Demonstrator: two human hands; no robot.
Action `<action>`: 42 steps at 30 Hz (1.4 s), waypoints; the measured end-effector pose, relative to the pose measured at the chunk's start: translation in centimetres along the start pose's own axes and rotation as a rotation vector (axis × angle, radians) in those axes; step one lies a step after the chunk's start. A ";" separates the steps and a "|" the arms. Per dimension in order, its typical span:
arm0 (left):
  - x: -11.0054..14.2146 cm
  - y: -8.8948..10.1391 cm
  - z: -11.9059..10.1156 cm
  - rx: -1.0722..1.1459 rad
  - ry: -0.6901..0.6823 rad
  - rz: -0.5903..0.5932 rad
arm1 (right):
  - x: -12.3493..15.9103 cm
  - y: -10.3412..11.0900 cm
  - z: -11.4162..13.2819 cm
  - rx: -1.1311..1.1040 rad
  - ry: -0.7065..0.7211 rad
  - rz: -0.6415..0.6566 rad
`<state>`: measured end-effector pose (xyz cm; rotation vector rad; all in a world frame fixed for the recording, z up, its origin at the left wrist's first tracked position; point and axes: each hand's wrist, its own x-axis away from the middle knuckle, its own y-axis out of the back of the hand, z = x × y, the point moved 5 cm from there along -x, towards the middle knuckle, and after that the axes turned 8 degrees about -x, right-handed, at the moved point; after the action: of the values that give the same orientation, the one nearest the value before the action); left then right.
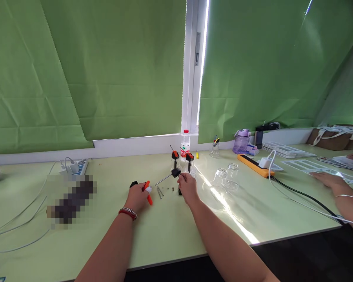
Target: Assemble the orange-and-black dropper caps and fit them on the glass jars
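Note:
My left hand point(137, 197) is closed around an orange and black tool part point(149, 199) low over the table; its exact kind is unclear. Something white covers one fingertip. Between the fingers of my right hand point(188, 187) is a black-headed metal rod point(164, 179), its shaft pointing left and down. Metal screws point(159, 192) and several tiny parts lie between my hands. Just beyond, two orange and black tool pieces point(175, 155) with thin rods stand upright at glass jars. A small black piece point(180, 192) sits partly hidden by my right hand.
A water bottle point(185, 144) and a yellow cutter point(197, 154) stand behind. To the right are upturned glass jars point(232, 172), a purple bottle point(241, 141) and an orange power strip point(254, 166) with cables. Another person's hand point(326, 179) rests at far right. Left are a white power strip point(81, 168) and cables.

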<state>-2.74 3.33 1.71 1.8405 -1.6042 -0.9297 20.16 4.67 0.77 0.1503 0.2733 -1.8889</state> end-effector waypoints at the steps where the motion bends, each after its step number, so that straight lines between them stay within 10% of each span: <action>1: -0.2 -0.1 0.2 -0.065 -0.014 -0.024 | 0.0 0.0 0.1 0.000 -0.003 0.007; 9: 0.8 1.1 -1.9 -0.094 -0.156 -0.246 | 1.1 -1.7 -0.1 -0.027 -0.018 0.210; 15: 2.0 -0.5 -4.3 -0.008 -0.403 0.067 | 3.0 -4.2 0.5 -0.039 -0.021 0.438; 22: -0.1 6.0 3.3 -0.117 0.240 -0.486 | -4.4 -1.0 5.3 0.615 0.284 0.046; 25: -0.6 7.1 7.3 -0.294 0.535 -0.290 | -8.1 0.3 6.2 1.000 0.311 0.044; 31: -0.9 6.3 8.5 -0.352 0.557 -0.137 | -10.4 2.3 5.0 1.208 0.273 0.086; 42: -0.9 5.7 7.3 -0.387 0.442 -0.222 | -10.2 4.6 4.7 1.094 0.374 -0.115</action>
<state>-12.03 3.65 1.59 1.8049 -0.8994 -0.7851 27.97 11.35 7.18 1.2426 -0.5456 -1.9233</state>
